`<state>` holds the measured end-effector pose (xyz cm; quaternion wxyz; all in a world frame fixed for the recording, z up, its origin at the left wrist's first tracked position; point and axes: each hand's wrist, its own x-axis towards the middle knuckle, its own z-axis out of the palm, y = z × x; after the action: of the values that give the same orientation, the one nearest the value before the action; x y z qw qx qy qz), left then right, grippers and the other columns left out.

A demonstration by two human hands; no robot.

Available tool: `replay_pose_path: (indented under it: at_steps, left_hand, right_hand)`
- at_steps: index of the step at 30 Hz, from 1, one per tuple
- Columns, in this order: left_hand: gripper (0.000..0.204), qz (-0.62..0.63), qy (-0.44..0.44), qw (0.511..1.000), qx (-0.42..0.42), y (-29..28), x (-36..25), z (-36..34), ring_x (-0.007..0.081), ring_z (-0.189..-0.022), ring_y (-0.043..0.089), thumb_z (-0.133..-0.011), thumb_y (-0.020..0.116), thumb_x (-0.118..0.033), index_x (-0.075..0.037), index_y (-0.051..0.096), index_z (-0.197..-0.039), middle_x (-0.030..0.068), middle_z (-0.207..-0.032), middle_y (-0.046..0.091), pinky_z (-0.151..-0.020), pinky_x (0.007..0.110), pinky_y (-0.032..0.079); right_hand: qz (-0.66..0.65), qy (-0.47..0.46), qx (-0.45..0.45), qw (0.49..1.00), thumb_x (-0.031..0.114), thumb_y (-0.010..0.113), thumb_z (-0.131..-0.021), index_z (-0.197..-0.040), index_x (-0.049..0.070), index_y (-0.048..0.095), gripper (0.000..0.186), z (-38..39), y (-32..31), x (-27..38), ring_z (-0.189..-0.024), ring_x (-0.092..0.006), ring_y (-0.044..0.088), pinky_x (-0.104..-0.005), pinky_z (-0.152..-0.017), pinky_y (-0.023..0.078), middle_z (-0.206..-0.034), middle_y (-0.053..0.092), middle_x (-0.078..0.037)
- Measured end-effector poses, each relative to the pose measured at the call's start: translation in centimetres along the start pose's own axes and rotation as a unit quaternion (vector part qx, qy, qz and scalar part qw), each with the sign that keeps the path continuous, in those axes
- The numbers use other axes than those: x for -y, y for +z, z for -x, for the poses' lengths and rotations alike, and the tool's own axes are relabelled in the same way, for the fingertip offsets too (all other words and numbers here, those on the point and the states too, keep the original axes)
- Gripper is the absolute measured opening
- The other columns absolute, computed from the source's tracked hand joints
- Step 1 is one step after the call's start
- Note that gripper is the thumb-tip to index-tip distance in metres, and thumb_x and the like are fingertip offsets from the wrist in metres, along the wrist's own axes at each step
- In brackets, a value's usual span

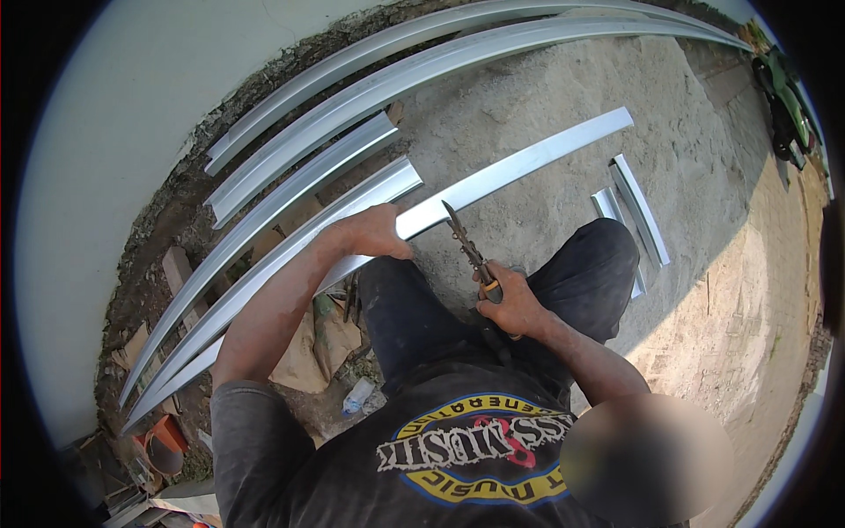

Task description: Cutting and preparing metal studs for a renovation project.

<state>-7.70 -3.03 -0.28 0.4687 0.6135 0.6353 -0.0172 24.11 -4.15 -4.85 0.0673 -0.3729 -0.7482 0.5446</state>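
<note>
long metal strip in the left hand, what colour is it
The long metal strip is plain silver with a bright sheen; the head view shows it best.

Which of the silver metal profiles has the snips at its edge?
The profile in the left hand, stretching toward the upper right. The right hand holds the snips at it; no tool meets the other profiles.

Left hand (pixel 377 231) gripping a silver metal strip (pixel 537 167), right hand (pixel 515 304) holding snips (pixel 470 250) at its edge, longer metal channels (pixel 563 30) beyond.
</note>
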Motion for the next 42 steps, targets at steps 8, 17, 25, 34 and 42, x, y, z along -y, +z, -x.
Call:
replay_pose_path:
  at_steps: [8,17,25,34,42]
  left_hand:
    - [0.07,0.009,-0.03,0.999,0.026,1.1,1.0,-0.8,0.0231,-0.076,0.063,-0.066,0.075,-0.031,0.019,0.062,-0.114,0.0178,-0.081,0.068,-0.072,0.038,0.05]
    - [0.086,-0.014,-0.02,0.999,-0.028,1.2,1.6,-0.8,0.0253,-0.079,0.066,-0.062,0.072,-0.027,0.021,0.053,-0.131,0.0233,-0.086,0.07,-0.075,0.038,0.052]
    - [0.094,-0.005,-0.026,1.0,-0.011,0.4,0.0,0.6,0.0313,-0.093,0.07,-0.058,0.071,-0.027,0.02,0.05,-0.137,0.0308,-0.101,0.071,-0.087,0.037,0.053]
    - [0.067,0.004,-0.013,1.0,-0.006,1.7,1.7,0.6,0.0232,-0.068,0.06,-0.059,0.071,-0.023,0.014,0.065,-0.115,0.0167,-0.073,0.064,-0.065,0.038,0.05]
    - [0.063,0.032,-0.032,0.999,-0.014,-1.8,0.3,2.1,0.0215,-0.082,0.063,-0.058,0.076,-0.025,0.013,0.066,-0.108,0.0146,-0.087,0.068,-0.078,0.036,0.051]
  right_hand:
    - [0.008,0.057,0.031,0.998,0.019,0.073,-0.08,-0.123,-0.006,0.056,0.053,0.4,-1.3,1.7,-0.105,-0.0449,0.066,-0.0461,-0.092,0.05,-0.104,0.067,-0.031]
    - [0.014,0.042,-0.008,0.999,0.009,0.072,-0.079,-0.109,0.002,0.056,0.034,-1.0,-0.1,0.4,-0.083,-0.0264,0.065,-0.0419,-0.078,0.05,-0.085,0.063,-0.014]
    - [0.071,-0.02,-0.107,0.991,0.007,0.07,-0.079,-0.11,0.001,0.056,0.034,-1.8,2.9,-1.8,-0.082,-0.0273,0.066,-0.0426,-0.08,0.051,-0.086,0.065,-0.014]
    - [-0.06,0.133,0.072,0.987,0.015,0.073,-0.074,-0.14,-0.003,0.05,0.072,1.7,-3.2,5.6,-0.097,-0.0297,0.064,-0.0388,-0.089,0.05,-0.106,0.065,-0.019]
    - [-0.042,0.158,0.109,0.981,0.017,0.073,-0.073,-0.144,-0.003,0.048,0.078,2.8,-4.7,6.1,-0.1,-0.0321,0.064,-0.0388,-0.093,0.05,-0.111,0.065,-0.021]
